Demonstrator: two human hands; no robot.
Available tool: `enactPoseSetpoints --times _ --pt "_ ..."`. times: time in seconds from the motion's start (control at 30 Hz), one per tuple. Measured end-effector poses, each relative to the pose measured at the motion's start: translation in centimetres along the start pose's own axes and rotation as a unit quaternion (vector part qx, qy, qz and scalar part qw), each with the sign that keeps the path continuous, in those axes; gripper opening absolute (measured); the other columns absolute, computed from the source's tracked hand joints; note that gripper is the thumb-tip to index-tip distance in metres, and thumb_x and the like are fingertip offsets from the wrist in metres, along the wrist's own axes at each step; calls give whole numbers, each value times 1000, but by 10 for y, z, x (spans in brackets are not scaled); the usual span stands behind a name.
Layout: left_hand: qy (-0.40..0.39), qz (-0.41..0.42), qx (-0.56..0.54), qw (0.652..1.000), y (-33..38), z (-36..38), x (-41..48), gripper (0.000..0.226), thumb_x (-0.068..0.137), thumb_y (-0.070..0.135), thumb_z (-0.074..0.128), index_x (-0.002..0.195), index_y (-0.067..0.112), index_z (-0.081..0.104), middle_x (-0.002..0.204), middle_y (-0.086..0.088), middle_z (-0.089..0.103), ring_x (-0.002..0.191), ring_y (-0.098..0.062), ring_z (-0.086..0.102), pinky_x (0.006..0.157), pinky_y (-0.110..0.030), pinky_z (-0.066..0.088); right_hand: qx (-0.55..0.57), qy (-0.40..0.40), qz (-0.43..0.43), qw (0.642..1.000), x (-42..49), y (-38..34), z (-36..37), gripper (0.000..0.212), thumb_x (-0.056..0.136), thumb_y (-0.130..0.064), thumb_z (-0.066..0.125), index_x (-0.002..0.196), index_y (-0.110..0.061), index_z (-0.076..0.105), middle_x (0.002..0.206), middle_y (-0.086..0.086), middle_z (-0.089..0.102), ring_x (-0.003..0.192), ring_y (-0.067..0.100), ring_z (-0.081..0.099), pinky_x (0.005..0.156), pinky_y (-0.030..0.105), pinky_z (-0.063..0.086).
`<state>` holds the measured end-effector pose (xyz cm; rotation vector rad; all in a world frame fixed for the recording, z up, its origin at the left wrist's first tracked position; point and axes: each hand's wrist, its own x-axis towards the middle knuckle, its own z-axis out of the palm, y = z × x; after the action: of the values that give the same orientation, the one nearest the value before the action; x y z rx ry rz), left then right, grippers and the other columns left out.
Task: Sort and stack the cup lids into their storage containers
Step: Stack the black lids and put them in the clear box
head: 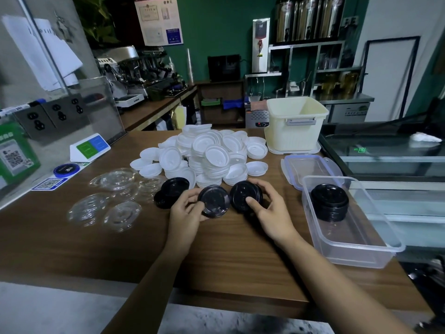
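On the wooden counter (216, 256) my left hand (185, 213) grips a black cup lid (213, 201) by its rim. Right beside it, my right hand (267, 210) holds a small stack of black lids (244, 195), thumb on top. More black lids (169, 191) lie just left of my left hand. A clear rectangular container (356, 249) at the right holds a stack of black lids (330, 202). A big heap of white lids (207, 155) sits behind my hands. Clear lids (113, 201) are spread at the left.
A cream bin (296, 124) stands at the back right, with a clear container cover (310, 167) in front of it. QR code signs (14, 155) and a small stand (90, 147) line the left wall. A glass display case (385, 150) borders the counter on the right.
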<state>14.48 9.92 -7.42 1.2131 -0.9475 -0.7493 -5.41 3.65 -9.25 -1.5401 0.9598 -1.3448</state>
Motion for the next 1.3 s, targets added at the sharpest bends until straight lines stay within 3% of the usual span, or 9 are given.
enactPoseSetpoints --times 0.17,0.3,0.53,0.63,0.8,0.9,1.07,1.2,1.3 --pt "-18 -10 -43 999 0 -1 0 33 100 -8 52 111 15 72 111 -14 71 99 -15 74 74 -31 63 0 -5 -7 1000 1 -1 3 40 93 0 72 126 -23 67 120 -10 74 115 10 68 111 39 50" --pt "-42 31 14 999 -8 1 0 29 97 0 65 112 23 74 100 3 75 101 -17 73 89 -35 61 2 -41 -2 999 -2 -6 4 34 93 -4 73 120 -24 71 118 -10 75 119 13 66 111 36 48" --pt "-32 36 -22 999 -9 1 0 23 92 -1 72 110 13 69 88 -1 76 88 -15 72 76 -22 58 60 -37 21 997 -7 -15 4 20 95 -8 73 113 -17 71 109 6 74 100 9 66 90 20 50" --pt "-69 38 5 997 -7 3 -3 45 93 -2 71 132 15 59 98 -14 68 86 -20 74 71 -26 60 69 -50 15 996 -10 -19 5 24 92 -8 78 114 -10 69 103 0 74 93 1 66 85 16 51" --pt "-125 72 81 986 -11 5 -5 47 88 5 74 122 37 67 88 -5 65 73 -12 65 70 -28 57 71 -46 11 996 -9 -19 4 27 90 -4 78 115 -7 68 106 1 74 92 -1 67 86 16 51" --pt "-109 83 115 984 -12 4 -5 36 81 11 83 109 30 69 89 14 71 78 -6 64 69 -21 51 59 -44 10 997 -9 -19 4 26 90 -6 79 113 -11 70 107 0 76 92 1 67 85 15 49" --pt "-81 31 53 995 -9 3 -3 38 81 6 87 113 14 68 100 -7 73 81 -9 69 79 -25 58 52 -52 15 997 -10 -19 5 23 91 -17 81 111 -22 70 109 -5 76 102 9 69 97 28 53" --pt "-98 42 73 992 -8 4 -4 50 85 12 84 129 23 63 85 -4 69 70 -18 72 77 -40 64 39 -67 14 997 -11 -18 4 33 86 -19 86 114 -23 70 112 -5 75 106 15 70 100 33 53" --pt "-111 48 111 986 -9 4 -7 32 86 24 84 113 31 70 78 0 71 72 -24 75 75 -43 64 35 -63 9 997 -11 -19 4 32 87 -16 85 115 -20 69 111 -3 75 103 12 70 95 26 53"
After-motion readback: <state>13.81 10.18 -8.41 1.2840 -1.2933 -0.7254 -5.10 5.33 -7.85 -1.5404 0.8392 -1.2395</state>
